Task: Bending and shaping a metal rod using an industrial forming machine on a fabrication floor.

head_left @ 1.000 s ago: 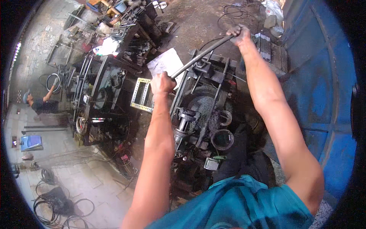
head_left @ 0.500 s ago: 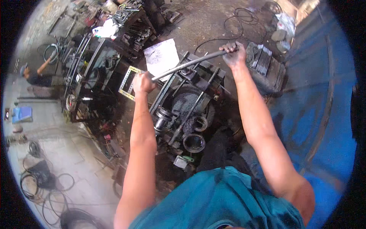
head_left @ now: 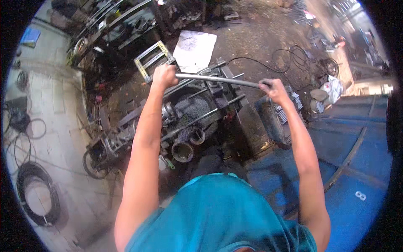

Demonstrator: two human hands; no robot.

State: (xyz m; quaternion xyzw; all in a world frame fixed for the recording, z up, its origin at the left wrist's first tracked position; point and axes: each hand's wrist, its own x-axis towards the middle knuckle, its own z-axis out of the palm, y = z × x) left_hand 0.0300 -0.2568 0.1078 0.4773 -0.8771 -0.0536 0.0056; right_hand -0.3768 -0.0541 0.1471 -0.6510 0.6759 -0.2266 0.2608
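Observation:
A long grey metal bar (head_left: pixel 216 79) spans the gap between my hands, tilted slightly down to the right. My left hand (head_left: pixel 165 75) is wrapped round its left end, while my right hand (head_left: pixel 273 89) grips the other end with darkened fingers. Below the bar stands a greasy machine (head_left: pixel 214 94) with parallel steel rods, partly covered by my left forearm. Dark granular material (head_left: pixel 191 109) lies in the machine's middle. Two round metal rings (head_left: pixel 182 152) sit at its near side. Just beyond my left hand is a yellowish perforated frame (head_left: pixel 147 63).
A white sheet (head_left: pixel 194 50) lies on the floor beyond the machine. On the right, a dark tray (head_left: pixel 268 119) holds several metal rods, with a blue panel (head_left: pixel 336 143) beside it. Black cable (head_left: pixel 256 63) snakes across the far floor. Coiled hose (head_left: pixel 31 168) rests at left.
My view has turned to the right. The bar has swung from rising toward the right to dipping slightly that way, with my right hand now lower. Both hands keep their grip.

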